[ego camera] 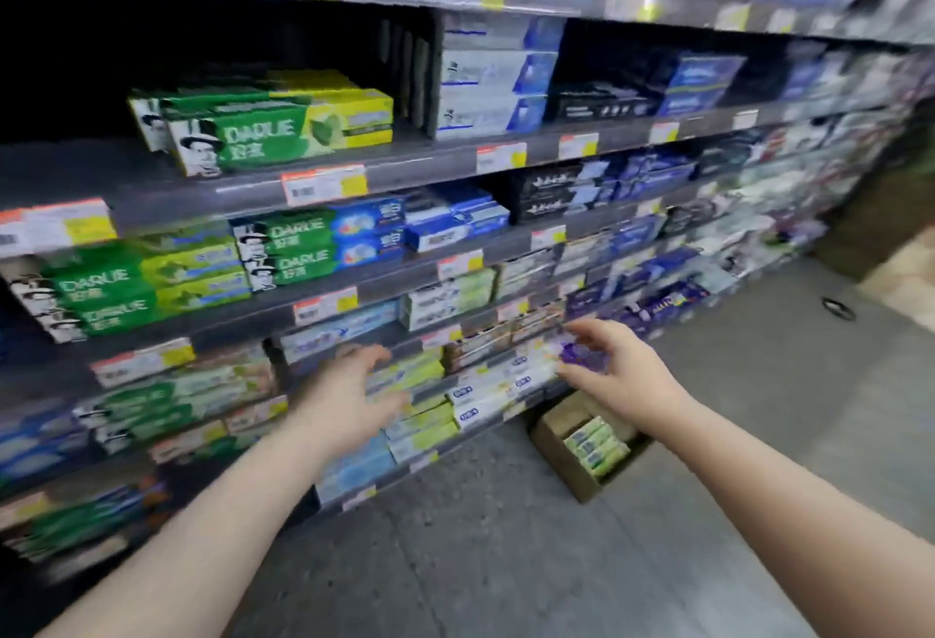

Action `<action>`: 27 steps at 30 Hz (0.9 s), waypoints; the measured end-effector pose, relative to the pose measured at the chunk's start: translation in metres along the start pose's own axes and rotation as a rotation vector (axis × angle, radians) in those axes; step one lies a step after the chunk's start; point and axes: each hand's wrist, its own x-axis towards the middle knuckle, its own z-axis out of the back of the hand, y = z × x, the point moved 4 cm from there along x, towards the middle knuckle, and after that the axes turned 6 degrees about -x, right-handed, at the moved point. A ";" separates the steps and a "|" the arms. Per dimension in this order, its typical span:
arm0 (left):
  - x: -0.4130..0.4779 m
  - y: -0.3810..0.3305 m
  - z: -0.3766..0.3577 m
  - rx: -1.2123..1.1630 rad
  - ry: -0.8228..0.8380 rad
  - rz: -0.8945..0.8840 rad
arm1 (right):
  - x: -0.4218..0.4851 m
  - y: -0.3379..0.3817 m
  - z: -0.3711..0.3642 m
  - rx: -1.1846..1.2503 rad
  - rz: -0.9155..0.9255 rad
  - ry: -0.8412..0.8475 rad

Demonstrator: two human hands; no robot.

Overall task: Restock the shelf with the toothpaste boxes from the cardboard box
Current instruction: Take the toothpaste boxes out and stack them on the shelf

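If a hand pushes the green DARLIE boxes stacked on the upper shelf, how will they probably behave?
The green DARLIE boxes are long flat-sided cartons, so they would probably slide, not roll. They lie stacked loosely and slightly askew, so the top ones may shift first. Being printed cardboard, they likely feel stiff but could dent at the corners. The shelf beside them is bare, so nothing there would stop them.

Green and yellow Darlie toothpaste boxes (263,129) are stacked on a grey shelf (405,164), with white-and-blue boxes (493,75) piled just beside them behind a divider. On the grey floor (506,561), an open cardboard box (561,455) holding green toothpaste boxes (597,447) is set at the shelving's foot.
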 end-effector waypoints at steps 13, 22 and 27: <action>0.026 -0.195 -0.246 0.097 0.360 -0.105 | -0.121 -0.289 0.126 0.009 -0.425 -0.040; 0.085 -0.247 -0.362 0.152 0.529 -0.120 | -0.136 -0.413 0.147 -0.016 -0.599 0.025; 0.160 -0.285 -0.425 0.169 0.579 -0.108 | -0.072 -0.486 0.167 -0.046 -0.634 0.068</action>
